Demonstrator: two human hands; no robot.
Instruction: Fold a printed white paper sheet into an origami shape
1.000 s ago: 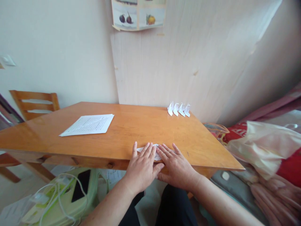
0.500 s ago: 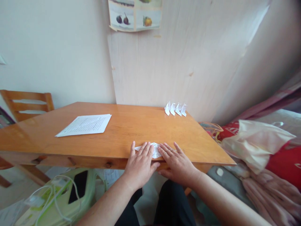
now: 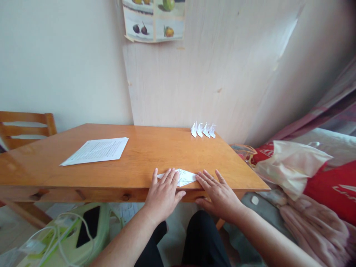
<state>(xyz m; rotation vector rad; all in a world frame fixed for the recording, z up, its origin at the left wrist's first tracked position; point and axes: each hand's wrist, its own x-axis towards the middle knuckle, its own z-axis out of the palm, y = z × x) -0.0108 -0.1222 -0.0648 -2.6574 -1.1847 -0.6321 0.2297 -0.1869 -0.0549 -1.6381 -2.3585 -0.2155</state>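
Observation:
A folded piece of printed white paper (image 3: pixel 185 178), shaped like a long diamond, lies flat at the table's front edge. My left hand (image 3: pixel 164 193) rests on its left half, fingers stretched out and covering part of it. At the paper's right tip are the fingertips of my right hand (image 3: pixel 218 193), which lies flat with its fingers extended. Neither hand grips anything.
Several small folded paper figures (image 3: pixel 203 130) stand in a row at the table's back right. A stack of printed sheets (image 3: pixel 96 151) lies on the wooden table (image 3: pixel 155 148) at left. Right of the table are bags (image 3: pixel 292 167); a phone (image 3: pixel 88 225) sits lower left.
My right hand has slid rightward along the paper to its tip, uncovering the right half. My left hand keeps its place on the paper. The view has shifted slightly.

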